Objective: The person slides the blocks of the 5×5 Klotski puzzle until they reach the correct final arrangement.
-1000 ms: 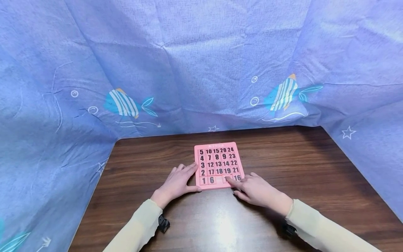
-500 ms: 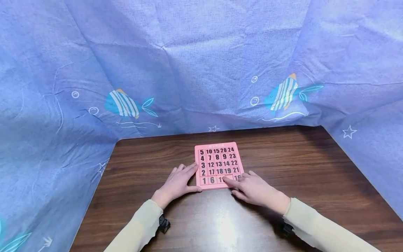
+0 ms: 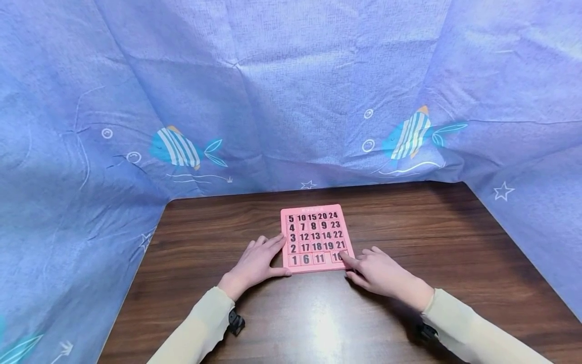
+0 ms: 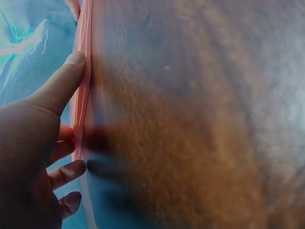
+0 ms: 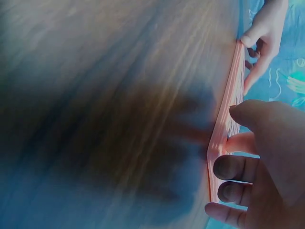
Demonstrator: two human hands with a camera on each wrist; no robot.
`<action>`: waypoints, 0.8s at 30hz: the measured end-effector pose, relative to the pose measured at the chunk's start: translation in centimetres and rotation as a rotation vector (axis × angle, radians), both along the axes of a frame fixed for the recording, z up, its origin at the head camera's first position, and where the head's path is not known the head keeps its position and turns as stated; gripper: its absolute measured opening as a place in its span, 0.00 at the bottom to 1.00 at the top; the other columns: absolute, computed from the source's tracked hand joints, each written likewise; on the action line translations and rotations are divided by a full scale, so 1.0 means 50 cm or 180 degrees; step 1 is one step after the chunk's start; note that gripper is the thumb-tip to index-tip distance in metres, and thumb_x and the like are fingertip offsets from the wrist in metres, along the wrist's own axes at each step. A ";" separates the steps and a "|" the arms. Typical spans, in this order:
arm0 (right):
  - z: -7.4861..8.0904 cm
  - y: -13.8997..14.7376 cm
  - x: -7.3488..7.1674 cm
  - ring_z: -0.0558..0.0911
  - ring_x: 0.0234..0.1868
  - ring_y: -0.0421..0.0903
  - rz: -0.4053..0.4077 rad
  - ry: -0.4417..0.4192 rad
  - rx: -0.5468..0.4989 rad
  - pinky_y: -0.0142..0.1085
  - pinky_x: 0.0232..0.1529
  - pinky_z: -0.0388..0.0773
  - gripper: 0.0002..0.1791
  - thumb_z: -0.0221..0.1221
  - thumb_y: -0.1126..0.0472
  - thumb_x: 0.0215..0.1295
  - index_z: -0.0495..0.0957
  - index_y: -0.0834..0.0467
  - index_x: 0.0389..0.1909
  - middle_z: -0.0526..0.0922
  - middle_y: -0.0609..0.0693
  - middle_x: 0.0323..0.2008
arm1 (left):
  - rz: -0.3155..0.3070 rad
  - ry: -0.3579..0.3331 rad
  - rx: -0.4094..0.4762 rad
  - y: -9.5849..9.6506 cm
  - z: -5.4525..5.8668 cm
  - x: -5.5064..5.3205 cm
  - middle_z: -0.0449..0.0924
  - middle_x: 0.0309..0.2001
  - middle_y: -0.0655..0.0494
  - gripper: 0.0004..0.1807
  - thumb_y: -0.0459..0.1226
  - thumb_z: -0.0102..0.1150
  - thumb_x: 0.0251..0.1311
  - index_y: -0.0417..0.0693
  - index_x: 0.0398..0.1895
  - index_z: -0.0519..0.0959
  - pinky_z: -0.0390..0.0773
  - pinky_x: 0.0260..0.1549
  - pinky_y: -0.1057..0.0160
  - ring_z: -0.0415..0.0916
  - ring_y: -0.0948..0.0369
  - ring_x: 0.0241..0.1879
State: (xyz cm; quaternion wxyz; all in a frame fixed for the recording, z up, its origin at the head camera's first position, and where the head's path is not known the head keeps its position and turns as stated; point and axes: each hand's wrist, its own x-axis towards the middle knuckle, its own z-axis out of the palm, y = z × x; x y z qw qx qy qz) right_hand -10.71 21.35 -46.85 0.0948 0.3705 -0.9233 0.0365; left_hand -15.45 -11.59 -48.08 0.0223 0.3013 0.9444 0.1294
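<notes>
A pink sliding number puzzle (image 3: pixel 312 208) lies flat on the dark wooden table, its black-numbered tiles in a square grid. In the bottom row, a gap shows between the 11 tile (image 3: pixel 320 259) and the 16 tile (image 3: pixel 336 257). My left hand (image 3: pixel 256 263) rests at the puzzle's near left corner, thumb on the front edge and fingers along the left side. The extended index finger of my right hand (image 3: pixel 375 271) touches the 16 tile and partly covers it. In the right wrist view, the other fingers sit beside the pink frame (image 5: pixel 223 129).
Brown wooden table (image 3: pixel 204 227) surrounds the puzzle, with a light reflection in front. A blue cloth (image 3: pixel 291 101) with striped fish hangs behind and along the sides. Black wrist cameras sit below both pale sleeves (image 3: pixel 473 323).
The 11 tile has slid left to sit beside 6. My right index finger has gone left with it, then right onto the 16 tile, which has shifted left. My left hand stays put.
</notes>
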 end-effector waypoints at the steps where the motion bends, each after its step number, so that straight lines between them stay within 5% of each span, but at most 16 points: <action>1: 0.000 -0.005 0.000 0.74 0.27 0.46 0.0014 -0.0004 -0.0007 0.40 0.32 0.63 0.26 0.58 0.49 0.60 0.75 0.57 0.58 0.85 0.43 0.29 | -0.0001 0.0001 -0.0010 0.000 0.000 0.000 0.59 0.70 0.57 0.51 0.70 0.54 0.46 0.52 0.70 0.61 0.62 0.42 0.58 0.64 0.58 0.48; 8: 0.005 -0.026 -0.013 0.77 0.30 0.46 0.0103 -0.0037 -0.0059 0.40 0.33 0.65 0.25 0.57 0.49 0.61 0.76 0.55 0.57 0.84 0.41 0.27 | 0.0001 0.0014 -0.0027 0.000 -0.004 0.000 0.58 0.70 0.58 0.51 0.71 0.53 0.46 0.52 0.70 0.61 0.63 0.43 0.56 0.64 0.58 0.49; 17: 0.004 -0.011 -0.066 0.75 0.28 0.47 -0.0324 -0.0181 0.0014 0.42 0.36 0.66 0.25 0.56 0.48 0.62 0.75 0.52 0.59 0.68 0.40 0.11 | 0.0005 -0.0013 -0.0043 0.003 -0.004 0.003 0.58 0.70 0.57 0.51 0.70 0.52 0.46 0.52 0.70 0.60 0.63 0.45 0.54 0.64 0.57 0.50; 24: -0.005 -0.006 -0.053 0.74 0.27 0.47 -0.0188 -0.0085 -0.0017 0.42 0.34 0.65 0.26 0.57 0.48 0.62 0.74 0.52 0.60 0.63 0.37 0.09 | 0.0019 -0.0003 -0.0055 0.000 0.001 0.002 0.58 0.70 0.58 0.51 0.70 0.53 0.46 0.52 0.70 0.60 0.62 0.43 0.57 0.63 0.58 0.50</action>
